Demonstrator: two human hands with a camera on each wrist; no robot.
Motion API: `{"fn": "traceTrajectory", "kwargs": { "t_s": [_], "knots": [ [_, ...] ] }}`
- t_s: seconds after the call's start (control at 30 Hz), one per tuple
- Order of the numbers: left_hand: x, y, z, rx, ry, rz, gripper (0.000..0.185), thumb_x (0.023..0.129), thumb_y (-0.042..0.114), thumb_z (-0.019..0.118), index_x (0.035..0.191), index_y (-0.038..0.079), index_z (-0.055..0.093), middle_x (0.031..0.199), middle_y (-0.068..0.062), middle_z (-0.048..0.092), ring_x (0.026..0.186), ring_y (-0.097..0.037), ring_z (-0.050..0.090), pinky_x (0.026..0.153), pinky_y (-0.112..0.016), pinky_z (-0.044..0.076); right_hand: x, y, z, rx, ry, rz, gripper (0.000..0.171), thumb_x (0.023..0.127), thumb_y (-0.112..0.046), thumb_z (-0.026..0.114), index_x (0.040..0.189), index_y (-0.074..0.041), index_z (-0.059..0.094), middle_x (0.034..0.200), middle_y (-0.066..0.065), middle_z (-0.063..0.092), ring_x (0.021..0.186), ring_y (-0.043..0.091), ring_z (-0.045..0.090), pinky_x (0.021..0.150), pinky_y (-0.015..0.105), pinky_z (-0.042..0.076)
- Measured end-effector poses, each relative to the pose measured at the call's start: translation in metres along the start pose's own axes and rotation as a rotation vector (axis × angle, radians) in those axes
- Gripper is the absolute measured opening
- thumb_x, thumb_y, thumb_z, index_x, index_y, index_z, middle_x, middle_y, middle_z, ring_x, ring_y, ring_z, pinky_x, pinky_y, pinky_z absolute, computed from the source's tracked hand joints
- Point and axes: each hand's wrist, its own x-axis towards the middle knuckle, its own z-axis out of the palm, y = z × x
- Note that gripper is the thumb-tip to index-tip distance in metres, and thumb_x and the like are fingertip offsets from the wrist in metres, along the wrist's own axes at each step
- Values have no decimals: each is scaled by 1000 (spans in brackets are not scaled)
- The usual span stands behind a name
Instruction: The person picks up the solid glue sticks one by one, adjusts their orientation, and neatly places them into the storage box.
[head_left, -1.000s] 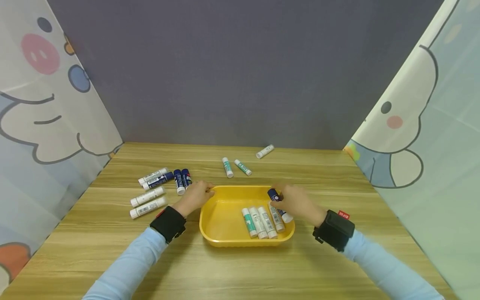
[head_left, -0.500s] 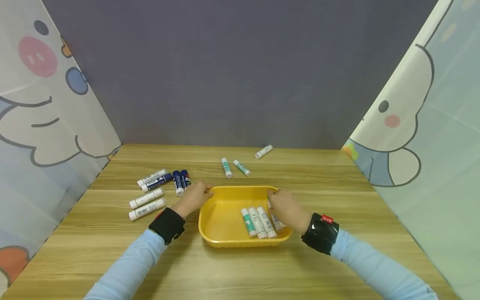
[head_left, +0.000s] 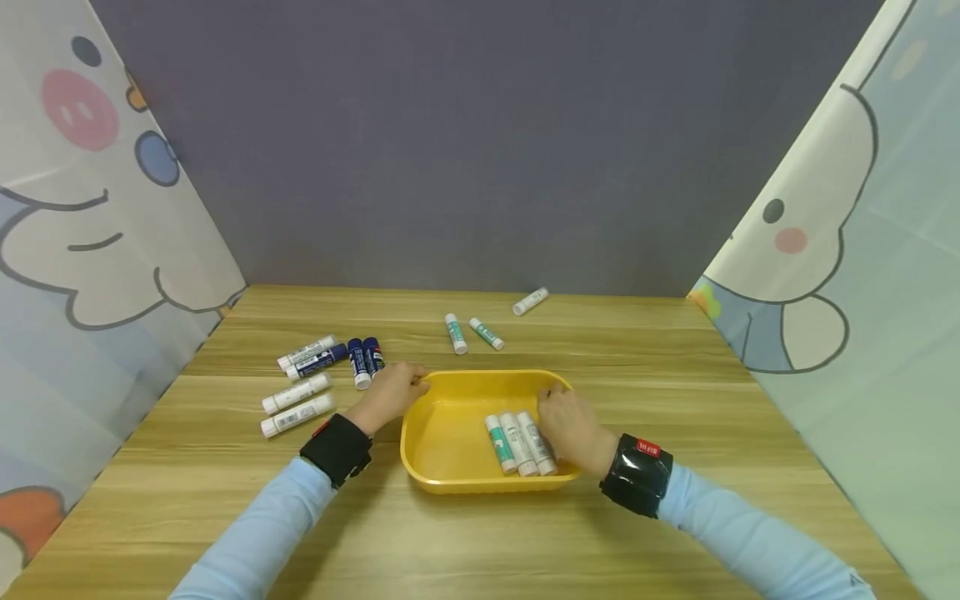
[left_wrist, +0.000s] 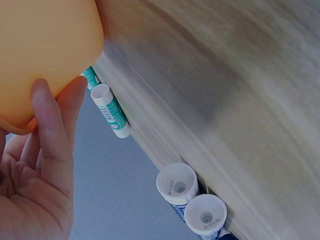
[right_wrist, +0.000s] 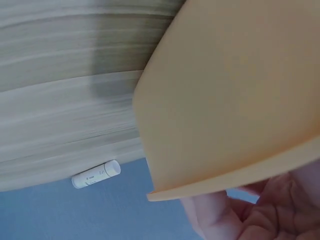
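A shallow yellow tray sits in the middle of the wooden table. My left hand grips its back left corner; in the left wrist view, fingers lie against the tray's outer wall. My right hand reaches over the right rim into the tray, fingers bent down. In the right wrist view the tray wall hides its fingertips, so I cannot tell what they hold. Inside the tray, a green-and-white glue stick and white glue sticks lie side by side; my right hand covers the tray's right end.
Left of the tray lie white glue sticks and navy glue sticks. Behind it are two green-and-white glue sticks and a white one, near the grey back panel. Patterned curtains stand at both sides.
My right hand brought a navy glue stick into the tray's right end and moved left and down over it; that stick is now hidden. My left hand stays at the corner.
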Motion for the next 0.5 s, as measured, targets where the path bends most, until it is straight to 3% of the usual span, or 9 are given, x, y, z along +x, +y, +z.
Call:
{"fn": "traceTrajectory", "kwargs": {
  "t_s": [0.17,0.37,0.5],
  "knots": [
    [1,-1,0,1,-1,11,24,86,14,59,106,4,67,92,-10,65,67,-16,50,59,-28,40,0,0,0,-5,-24,12,13,79,-5,62,81,7,61,75,15,53,48,14,43,39,23,40],
    [1,-1,0,6,4,14,24,86,14,59,106,4,67,100,-12,66,74,-17,55,64,-32,44,2,2,-4,-11,-14,-7,11,76,-8,67,72,0,61,66,8,54,55,15,47,49,26,46],
    [1,-1,0,1,3,12,24,86,14,59,107,4,67,102,-13,66,73,-17,55,64,-32,45,2,2,-6,1,-45,-27,12,72,-7,72,74,0,62,67,7,54,59,16,49,53,28,48]
  ]
}}
